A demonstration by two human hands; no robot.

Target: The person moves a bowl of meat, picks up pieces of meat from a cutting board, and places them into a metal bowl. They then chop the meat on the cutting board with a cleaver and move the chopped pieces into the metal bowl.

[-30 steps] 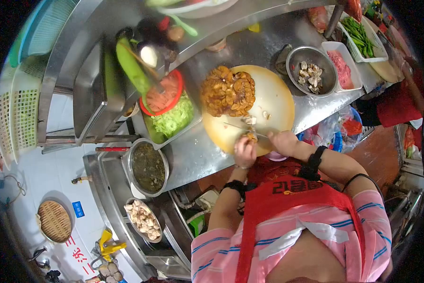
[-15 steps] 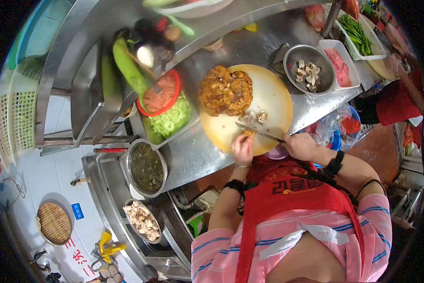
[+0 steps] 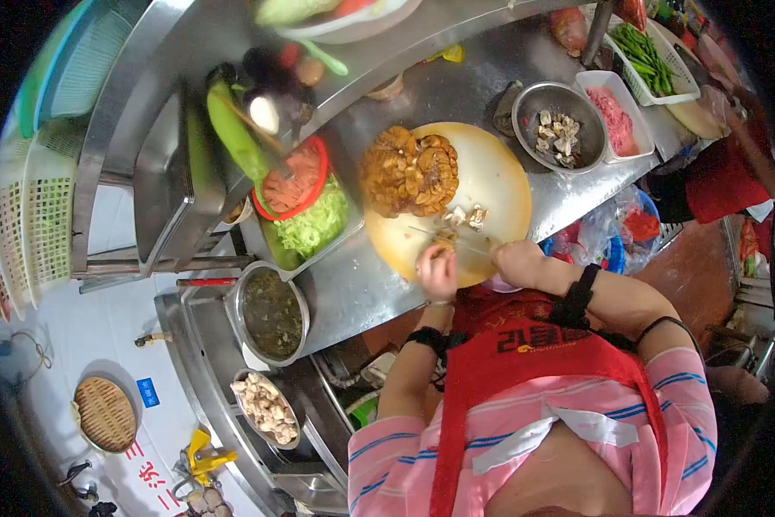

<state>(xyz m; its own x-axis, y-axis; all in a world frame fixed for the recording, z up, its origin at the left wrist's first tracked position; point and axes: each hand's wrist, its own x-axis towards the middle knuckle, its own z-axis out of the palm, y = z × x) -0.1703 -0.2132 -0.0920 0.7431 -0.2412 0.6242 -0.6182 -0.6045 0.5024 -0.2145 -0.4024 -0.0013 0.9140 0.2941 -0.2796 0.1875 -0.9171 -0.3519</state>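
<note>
My right hand [image 3: 518, 264] grips a knife [image 3: 469, 248] by its handle, the blade pointing left over the near part of a round yellowish cutting board [image 3: 504, 189]. Close to the blade, my left hand [image 3: 437, 274] has its fingers bent around a small brown mushroom [image 3: 445, 244], partly hidden by the fingers and the blade. A large heap of brown mushrooms [image 3: 409, 172] lies on the far left of the board. Between the heap and the knife are a few cut mushroom pieces [image 3: 467, 217].
Right of the board stands a steel bowl [image 3: 522, 116] holding cut pieces, beside a white tub of pinkish meat [image 3: 610, 121] and a basket of green peppers [image 3: 642, 60]. On the left are shredded greens [image 3: 314, 220] and a red basket [image 3: 325, 164]. Another person's red garment [image 3: 732, 185] shows at right.
The knife and my right hand have shifted left, towards my left hand. My left hand has moved slightly left. The cut pieces on the board lie a little differently.
</note>
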